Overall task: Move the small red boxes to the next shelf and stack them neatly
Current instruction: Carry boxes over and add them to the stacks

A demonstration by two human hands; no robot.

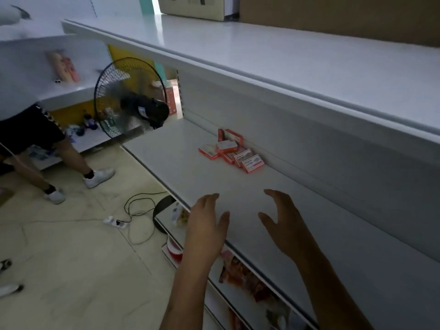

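1. Red boxes (230,151): loose heap at the back of the middle shelf (190,148), touching the back panel. Most lie flat and overlap; one or two stand on edge at the far end. No neat stack yet.
2. Left hand (207,221) and right hand (283,222): both over the shelf's bare near part, well apart from the boxes. Grip wide on both, fingers spread, palms facing each other, nothing held.
3. Risks, judged:
   - Scooping the whole heap w/ both hands: overlapping boxes may slip out and drop to the floor (71,246).
   - On-edge boxes likely topple if nudged.
   - Mixed orientations mean a crooked stack unless squared first.
4. Fan (128,101) stands at the shelf's far end; cable (140,203) on the floor below, a trip hazard when stepping sideways.
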